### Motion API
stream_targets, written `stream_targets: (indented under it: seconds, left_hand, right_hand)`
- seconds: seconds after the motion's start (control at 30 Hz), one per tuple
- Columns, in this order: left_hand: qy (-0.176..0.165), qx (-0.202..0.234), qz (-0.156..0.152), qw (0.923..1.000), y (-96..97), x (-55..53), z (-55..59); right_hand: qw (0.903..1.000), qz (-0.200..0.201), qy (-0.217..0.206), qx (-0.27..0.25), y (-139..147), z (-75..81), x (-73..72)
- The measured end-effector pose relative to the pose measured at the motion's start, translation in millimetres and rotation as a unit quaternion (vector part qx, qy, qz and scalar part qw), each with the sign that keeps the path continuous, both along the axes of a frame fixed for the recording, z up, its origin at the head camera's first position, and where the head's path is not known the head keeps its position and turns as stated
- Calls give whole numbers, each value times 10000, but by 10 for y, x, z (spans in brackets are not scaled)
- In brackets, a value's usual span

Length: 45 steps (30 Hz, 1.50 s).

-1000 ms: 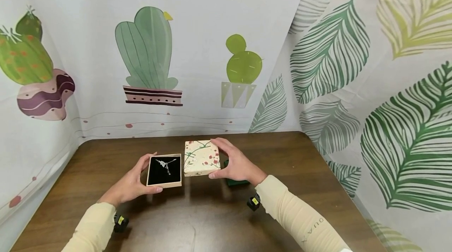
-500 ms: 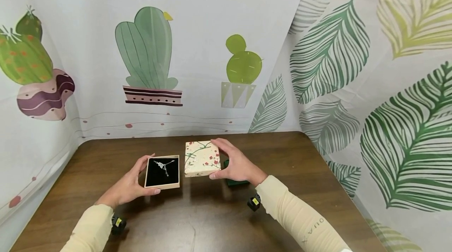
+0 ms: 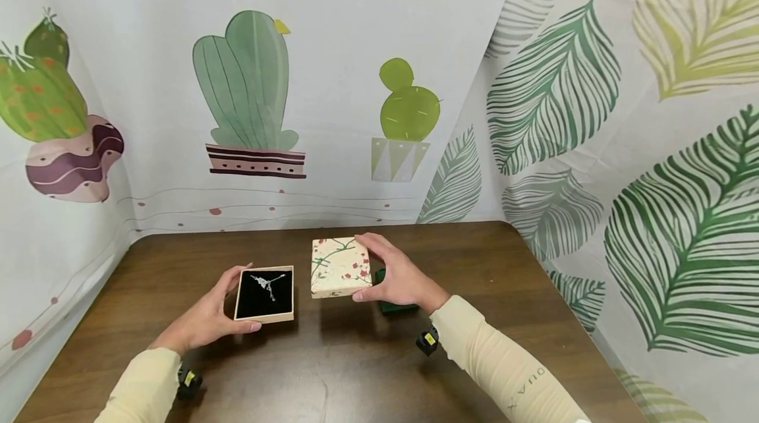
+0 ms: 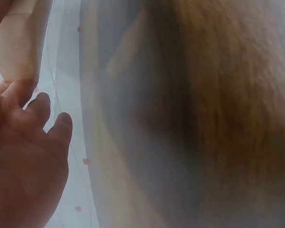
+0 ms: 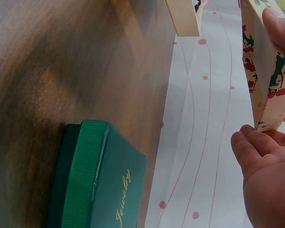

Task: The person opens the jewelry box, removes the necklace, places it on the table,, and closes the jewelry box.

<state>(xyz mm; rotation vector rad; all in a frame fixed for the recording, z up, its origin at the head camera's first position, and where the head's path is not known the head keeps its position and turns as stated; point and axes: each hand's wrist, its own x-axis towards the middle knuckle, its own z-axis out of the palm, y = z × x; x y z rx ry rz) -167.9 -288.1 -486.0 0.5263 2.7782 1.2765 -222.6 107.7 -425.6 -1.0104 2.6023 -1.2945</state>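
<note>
My left hand [image 3: 204,319] grips the left side of a cream square jewelry box base [image 3: 275,318], thumb at its front edge. A silver necklace [image 3: 267,283] lies on the black pad inside it. To its right, my right hand [image 3: 400,278] holds the box's cream lid [image 3: 340,266], printed with red blossoms and green branches, between thumb and fingers. A gap separates lid and base. The right wrist view shows the hollow underside of the lid [image 5: 263,61]. Both parts are held above the table. In the left wrist view the base [image 4: 20,45] shows only partly.
A green jewelry box [image 5: 126,175] with gold lettering stands on the brown wooden table [image 3: 332,370], mostly behind my right hand in the head view. A white cloth [image 3: 338,47] printed with cacti and leaves hangs behind the table.
My left hand has moved left and slightly nearer to me with the box base, widening the gap to the lid. The right hand and lid have barely shifted.
</note>
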Motion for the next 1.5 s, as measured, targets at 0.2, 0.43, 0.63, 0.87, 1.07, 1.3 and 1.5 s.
stream_targets:
  seconds: [0.2, 0.43, 0.63, 0.87, 1.07, 1.3, 1.5]
  left_hand:
    - [-4, -49, 34, 10000, -50, 30, -17]
    - [-61, -198, 57, 9998, -155, 46, -64]
    - [-129, -273, 94, 9995, -209, 41, -98]
    - [-182, -315, 97, 9993, -214, 21, -111]
    - [-271, -284, 60, 9992, -218, 14, -107]
    - [-202, -446, 56, 9988, -219, 11, -120]
    - [-120, -537, 23, 9985, -214, 6, -137]
  right_hand:
    - [10000, 32, -32, -14, -2, -5, 2]
    - [9999, 15, -121, -43, -8, -2, 8]
    - [9998, 3, -177, -22, -10, -2, 7]
    - [9997, -14, -222, -30, -19, -12, -7]
    - [9997, -30, -237, 38, -29, -16, -10]
    - [9998, -29, -183, 39, -44, -30, -23]
    - [9997, -112, -166, 120, -53, -14, -20]
